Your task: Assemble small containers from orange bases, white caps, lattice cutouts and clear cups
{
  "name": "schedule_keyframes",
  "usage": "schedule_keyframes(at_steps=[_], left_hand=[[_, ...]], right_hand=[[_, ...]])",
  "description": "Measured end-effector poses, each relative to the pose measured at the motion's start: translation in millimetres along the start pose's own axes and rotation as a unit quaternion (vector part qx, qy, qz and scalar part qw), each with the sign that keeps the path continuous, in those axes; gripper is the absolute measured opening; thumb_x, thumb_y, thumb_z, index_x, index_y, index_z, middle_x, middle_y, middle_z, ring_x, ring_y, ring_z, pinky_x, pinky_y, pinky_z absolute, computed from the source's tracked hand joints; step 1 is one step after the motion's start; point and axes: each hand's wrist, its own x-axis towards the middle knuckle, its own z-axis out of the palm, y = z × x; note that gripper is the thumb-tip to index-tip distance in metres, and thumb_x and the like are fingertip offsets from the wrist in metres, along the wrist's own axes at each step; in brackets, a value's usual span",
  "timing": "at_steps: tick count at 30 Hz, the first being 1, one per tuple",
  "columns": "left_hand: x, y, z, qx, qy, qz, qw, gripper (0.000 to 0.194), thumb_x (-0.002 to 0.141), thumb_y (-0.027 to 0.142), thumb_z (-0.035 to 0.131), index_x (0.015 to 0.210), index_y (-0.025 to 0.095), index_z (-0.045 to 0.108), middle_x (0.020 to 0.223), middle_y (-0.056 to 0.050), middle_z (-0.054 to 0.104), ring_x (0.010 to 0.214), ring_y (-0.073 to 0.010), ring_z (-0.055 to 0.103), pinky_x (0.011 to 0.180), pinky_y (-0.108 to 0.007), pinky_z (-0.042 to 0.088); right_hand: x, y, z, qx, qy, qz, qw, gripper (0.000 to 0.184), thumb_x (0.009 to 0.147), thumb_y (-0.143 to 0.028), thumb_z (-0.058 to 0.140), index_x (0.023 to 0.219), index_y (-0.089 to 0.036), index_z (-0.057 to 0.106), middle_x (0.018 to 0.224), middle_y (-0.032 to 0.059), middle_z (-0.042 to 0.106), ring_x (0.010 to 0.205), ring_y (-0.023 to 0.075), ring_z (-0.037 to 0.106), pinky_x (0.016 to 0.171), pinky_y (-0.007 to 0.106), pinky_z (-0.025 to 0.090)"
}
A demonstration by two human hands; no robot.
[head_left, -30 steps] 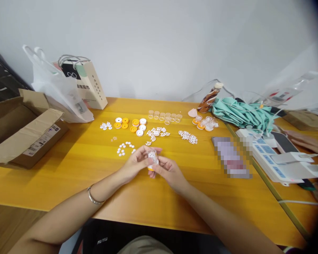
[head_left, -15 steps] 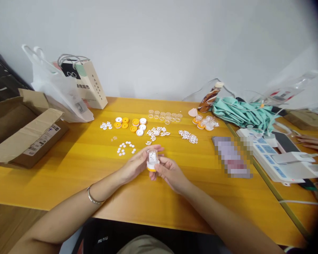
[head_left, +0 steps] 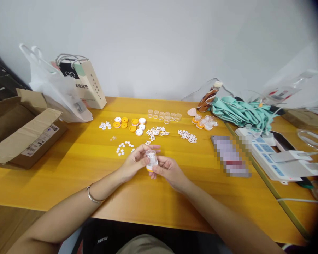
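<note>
Both my hands meet over the middle of the yellow table (head_left: 69,169), holding one small part between them: a clear plastic cup on an orange base (head_left: 151,160). My left hand (head_left: 135,163) wraps its fingers round the part from the left, thumb over the top. From the right, my right hand (head_left: 169,171) pinches its lower edge. Just beyond lie white round discs (head_left: 125,148), white perforated pieces (head_left: 156,132), orange and white caps (head_left: 131,124) and a row of clear cups (head_left: 164,115).
An open cardboard box (head_left: 21,130) sits at the left, with a plastic bag (head_left: 58,91) and a paper bag (head_left: 88,86) behind it. To the right are finished orange-based parts (head_left: 203,122), a brown bottle (head_left: 209,97), a teal cloth (head_left: 241,113) and a white power strip (head_left: 270,158).
My hands have turned the small part slightly between them and stayed in place. The other person's hand at the far right edge has gone out of view.
</note>
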Motion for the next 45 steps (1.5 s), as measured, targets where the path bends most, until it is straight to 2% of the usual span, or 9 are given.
schedule_keyframes(at_steps=[5,10,17,23,27,31,34,38,45], left_hand=[[-0.3,2.0,0.9,-0.018,-0.007,-0.067,0.998,0.048,0.084,0.052,0.046,0.115,0.017,0.054,0.13,-0.014,0.047,0.11,-0.0259,0.051,0.081,-0.034,0.045],[0.3,-1.0,1.2,0.012,0.033,0.002,0.999,0.035,0.074,0.039,0.067,0.1,0.019,0.057,0.122,-0.01,0.054,0.106,-0.0226,0.052,0.084,-0.032,0.044],[-1.0,1.7,2.0,-0.017,0.023,-0.044,0.999,0.039,0.082,0.046,0.054,0.111,0.02,0.055,0.129,-0.01,0.048,0.108,-0.0222,0.051,0.087,-0.033,0.044],[-1.5,0.4,2.5,-0.004,-0.008,-0.059,0.998,0.03,0.077,0.032,0.063,0.101,0.014,0.057,0.113,-0.013,0.058,0.064,-0.013,0.06,0.06,-0.027,0.05],[-0.9,3.6,4.1,-0.039,0.003,-0.057,0.998,0.03,0.073,0.032,0.066,0.095,0.011,0.062,0.097,-0.012,0.065,0.086,-0.0217,0.061,0.074,-0.03,0.049],[-1.5,5.1,0.7,-0.026,-0.022,-0.062,0.997,0.031,0.077,0.033,0.062,0.102,0.014,0.062,0.107,-0.012,0.062,0.088,-0.0221,0.061,0.077,-0.032,0.047],[-0.8,9.5,-6.3,0.049,-0.057,-0.071,0.995,0.039,0.08,0.033,0.059,0.117,0.019,0.056,0.121,-0.012,0.055,0.1,-0.0232,0.057,0.087,-0.035,0.043],[1.8,19.7,-14.8,0.173,-0.102,-0.047,0.978,0.029,0.084,0.032,0.055,0.109,0.02,0.062,0.133,-0.01,0.045,0.125,-0.0267,0.037,0.101,-0.039,0.033],[2.9,28.8,-14.5,0.199,-0.142,-0.05,0.968,0.03,0.084,0.032,0.055,0.11,0.018,0.062,0.132,-0.013,0.042,0.116,-0.0269,0.045,0.09,-0.038,0.043]], right_hand=[[-2.1,-0.3,1.8,0.096,-0.021,0.045,0.994,0.032,0.065,-0.042,0.073,0.075,-0.013,0.063,0.058,-0.0002,0.063,0.049,0.0067,0.055,0.049,0.019,0.041],[-0.1,-1.1,2.5,0.073,0.023,0.052,0.996,0.025,0.063,-0.033,0.076,0.074,-0.013,0.065,0.06,-0.0007,0.064,0.05,0.0061,0.055,0.052,0.019,0.041],[0.2,-2.7,2.2,0.078,0.039,0.06,0.994,0.026,0.062,-0.033,0.077,0.074,-0.013,0.066,0.06,-0.0007,0.063,0.051,0.0057,0.055,0.053,0.019,0.041],[-0.1,-1.3,3.7,0.077,0.024,0.057,0.995,0.024,0.063,-0.034,0.076,0.069,-0.013,0.066,0.056,-0.0021,0.061,0.048,0.0055,0.052,0.05,0.019,0.038],[-0.5,5.0,5.6,0.085,0.024,0.041,0.995,0.025,0.063,-0.037,0.075,0.064,-0.014,0.065,0.052,-0.0034,0.058,0.045,0.0055,0.048,0.046,0.02,0.036],[-0.1,3.5,3.8,0.084,0.014,0.036,0.996,0.026,0.062,-0.037,0.076,0.066,-0.014,0.065,0.053,-0.0033,0.058,0.046,0.0059,0.049,0.047,0.02,0.036],[0.4,-2.2,-1.4,0.099,0.0,0.044,0.994,0.028,0.063,-0.038,0.075,0.069,-0.014,0.063,0.056,-0.0027,0.059,0.049,0.0058,0.05,0.049,0.019,0.038],[0.7,-5.0,-7.2,0.111,-0.03,0.065,0.991,0.03,0.062,-0.037,0.077,0.075,-0.014,0.063,0.061,-0.0022,0.061,0.052,0.0054,0.054,0.052,0.018,0.04],[-1.6,-2.6,-3.6,0.121,-0.037,0.093,0.988,0.033,0.063,-0.037,0.076,0.081,-0.012,0.064,0.07,0.0013,0.067,0.061,0.0067,0.061,0.062,0.018,0.047]])
